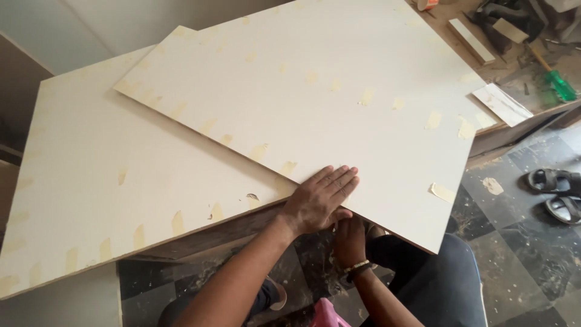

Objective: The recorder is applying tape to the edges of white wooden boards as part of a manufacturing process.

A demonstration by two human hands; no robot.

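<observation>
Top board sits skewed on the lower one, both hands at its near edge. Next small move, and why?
Probably rotate the top board square to the lower board: its near corner overhangs, the left hand lies flat on top, and the right hand is under the edge.

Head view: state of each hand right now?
Left hand: open, flat on the top white panel, pressing near its edge.
Right hand: under that panel's edge; grip cannot be told.

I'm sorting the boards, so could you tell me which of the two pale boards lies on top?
The upper board, turned askew over the lower board; the left hand presses flat on its near edge.
</observation>
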